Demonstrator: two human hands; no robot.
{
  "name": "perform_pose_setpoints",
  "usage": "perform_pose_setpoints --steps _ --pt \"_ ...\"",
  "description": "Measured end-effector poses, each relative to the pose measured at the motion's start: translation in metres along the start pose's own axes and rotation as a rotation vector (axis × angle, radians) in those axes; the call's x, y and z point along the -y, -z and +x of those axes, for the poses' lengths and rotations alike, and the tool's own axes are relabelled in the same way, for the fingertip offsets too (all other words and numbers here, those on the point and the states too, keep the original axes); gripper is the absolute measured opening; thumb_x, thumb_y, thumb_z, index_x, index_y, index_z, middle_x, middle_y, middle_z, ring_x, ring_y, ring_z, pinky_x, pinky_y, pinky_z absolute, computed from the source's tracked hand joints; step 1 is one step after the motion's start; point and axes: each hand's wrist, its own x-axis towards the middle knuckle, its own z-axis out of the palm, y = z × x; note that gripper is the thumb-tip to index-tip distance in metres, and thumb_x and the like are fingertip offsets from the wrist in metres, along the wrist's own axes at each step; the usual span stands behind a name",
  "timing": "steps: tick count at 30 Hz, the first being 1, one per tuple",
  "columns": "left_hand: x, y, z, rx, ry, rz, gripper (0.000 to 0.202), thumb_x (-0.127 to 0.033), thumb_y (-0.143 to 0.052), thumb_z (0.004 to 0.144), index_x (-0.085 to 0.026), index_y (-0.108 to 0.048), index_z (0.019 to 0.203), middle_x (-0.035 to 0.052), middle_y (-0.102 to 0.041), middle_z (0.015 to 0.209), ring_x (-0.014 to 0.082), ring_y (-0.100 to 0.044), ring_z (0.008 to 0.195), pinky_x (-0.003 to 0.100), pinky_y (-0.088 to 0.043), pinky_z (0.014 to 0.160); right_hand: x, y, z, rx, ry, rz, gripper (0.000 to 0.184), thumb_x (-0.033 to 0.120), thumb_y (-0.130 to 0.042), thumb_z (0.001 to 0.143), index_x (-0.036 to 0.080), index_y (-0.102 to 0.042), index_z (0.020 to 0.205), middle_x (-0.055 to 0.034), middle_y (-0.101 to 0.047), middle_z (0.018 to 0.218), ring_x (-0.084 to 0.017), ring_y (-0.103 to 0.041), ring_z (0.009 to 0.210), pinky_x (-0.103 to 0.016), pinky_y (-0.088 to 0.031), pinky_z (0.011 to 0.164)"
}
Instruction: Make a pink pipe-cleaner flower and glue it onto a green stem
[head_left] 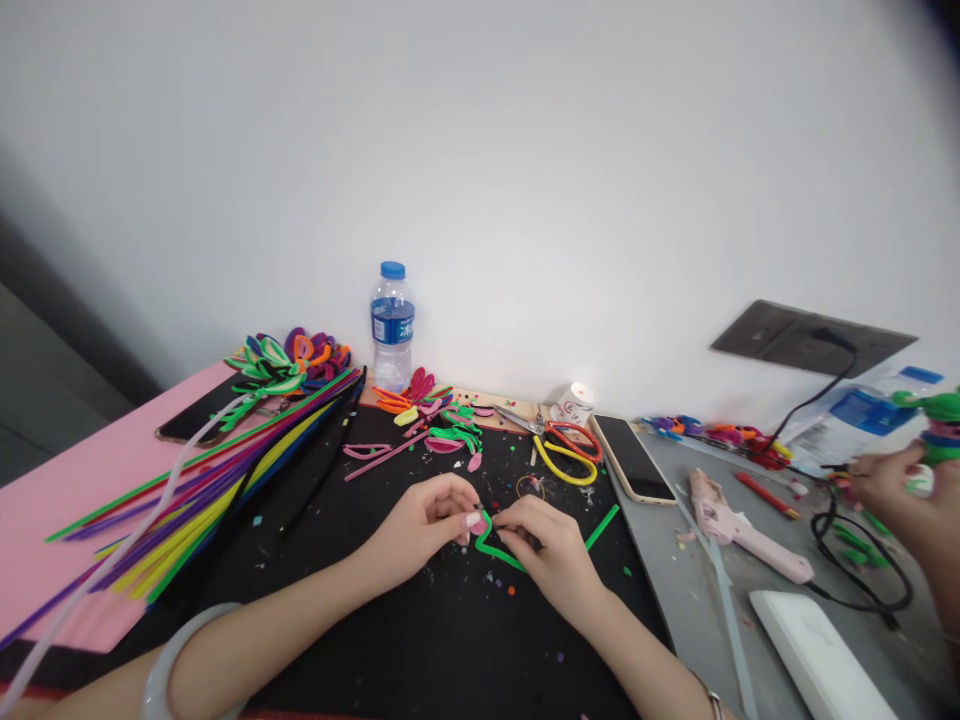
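Observation:
Over the black mat (360,640), my left hand (431,525) is closed, pinching a small pink piece (478,524) between thumb and fingertips. Facing it, my right hand (546,548) is closed on a green pipe cleaner (501,553). The pipe cleaner is bent near the pink piece, and its straight end sticks out beyond my right hand. Whether the two pieces are joined is hidden by my fingertips. Beyond my hands lie pink and green pipe cleaner loops (456,438) and scissors (566,455) with yellow and orange handles.
A water bottle (392,330) stands against the wall. Many coloured pipe cleaners (217,480) lie at left. On the grey surface at right are a phone (634,458), a pink glue gun (742,530), a cable and a white box (817,655). A co-worker's hand (900,490) is at far right.

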Motion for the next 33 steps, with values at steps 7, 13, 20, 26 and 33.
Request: perform_pose_setpoints --steps 7,13,20,26,33 --pt "-0.0034 -0.0018 0.0000 -0.017 0.004 0.022 0.022 -0.029 -0.068 0.071 -0.015 -0.054 0.080 -0.0013 -0.058 0.067 0.0103 -0.052 0.058 0.025 -0.044 0.059 -0.0015 0.0021 0.0020 -0.044 -0.082 0.095 0.012 0.015 -0.055 0.082 0.019 -0.063 0.075 -0.0012 -0.057 0.070 -0.012 -0.051 0.059 -0.024 -0.042 0.053" --pt "-0.0020 -0.0012 0.0001 -0.029 0.003 0.029 0.023 -0.031 -0.068 0.071 -0.015 -0.055 0.081 -0.0005 -0.058 0.068 0.0117 -0.054 0.061 0.025 -0.046 0.059 -0.0073 0.0015 0.0016 -0.055 -0.224 0.305 0.009 0.015 -0.057 0.078 0.018 -0.064 0.073 -0.0031 -0.062 0.078 -0.011 -0.053 0.056 -0.021 -0.044 0.047" --pt "0.0010 0.0003 0.0005 -0.026 -0.003 0.022 0.020 -0.028 -0.066 0.073 -0.014 -0.055 0.082 -0.0006 -0.057 0.068 0.0118 -0.054 0.063 0.025 -0.046 0.059 -0.0037 0.0046 0.0039 -0.042 -0.260 0.421 0.010 0.015 -0.057 0.076 0.018 -0.063 0.069 -0.0058 -0.064 0.095 -0.012 -0.057 0.064 -0.021 -0.045 0.049" --pt "0.0022 0.0018 0.0010 -0.018 -0.007 0.028 0.017 -0.025 -0.065 0.074 -0.014 -0.055 0.083 -0.0011 -0.056 0.069 0.0109 -0.053 0.062 0.025 -0.046 0.059 -0.0005 0.0071 0.0071 -0.091 -0.248 0.439 0.009 0.016 -0.062 0.073 0.019 -0.064 0.064 -0.0063 -0.057 0.106 -0.012 -0.054 0.070 -0.024 -0.047 0.059" --pt "0.0014 0.0012 0.0017 -0.014 0.011 0.020 0.019 -0.027 -0.066 0.074 -0.014 -0.055 0.083 -0.0002 -0.058 0.070 0.0113 -0.054 0.063 0.025 -0.046 0.059 -0.0056 0.0071 0.0055 -0.098 -0.325 0.913 0.016 0.024 -0.070 0.072 0.018 -0.058 0.062 -0.0083 -0.067 0.096 -0.021 -0.059 0.094 -0.036 -0.043 0.086"
